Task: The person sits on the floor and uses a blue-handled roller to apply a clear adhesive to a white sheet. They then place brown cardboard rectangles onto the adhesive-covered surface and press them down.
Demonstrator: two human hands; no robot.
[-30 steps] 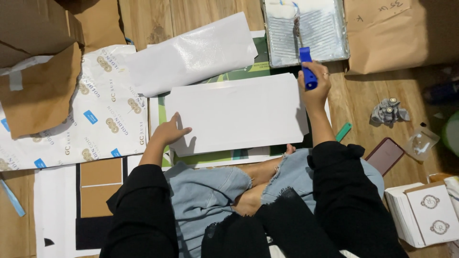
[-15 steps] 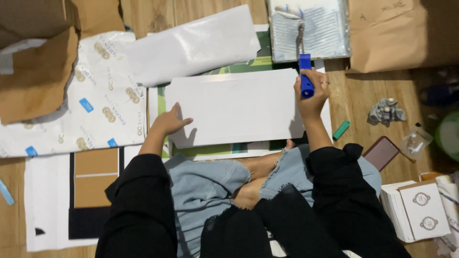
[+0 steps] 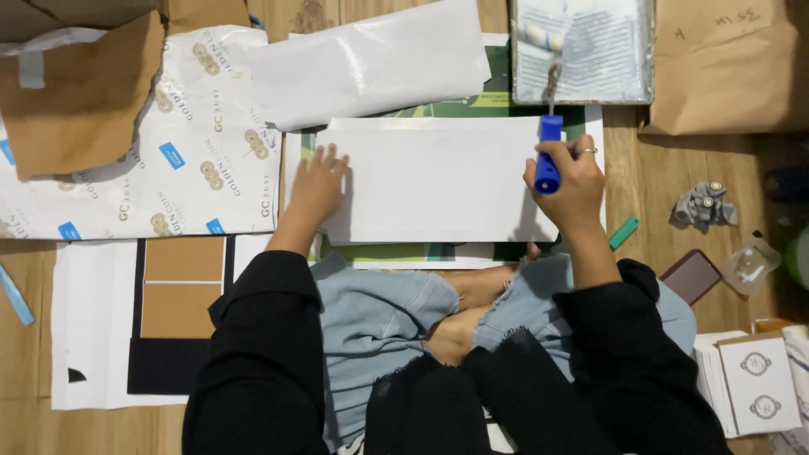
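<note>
Wooden floor, cluttered. White sheet (image 3: 438, 181) lies flat ahead; left hand (image 3: 318, 184) pins its left edge, fingers spread. Right hand (image 3: 571, 177) wraps closed around blue roller handle (image 3: 549, 153). Sheet looks light, bendy; hold edges.

warm wooden floor (image 3: 649, 181) (plank grain showing), evenly lit.

White wrapping sheet (image 3: 181, 143) with gold and blue marks at ten o'clock, brown paper bag (image 3: 725, 72) at two o'clock, white emblem cards (image 3: 763, 383) at four o'clock, dark phone (image 3: 691, 276) lay at three o'clock
</note>
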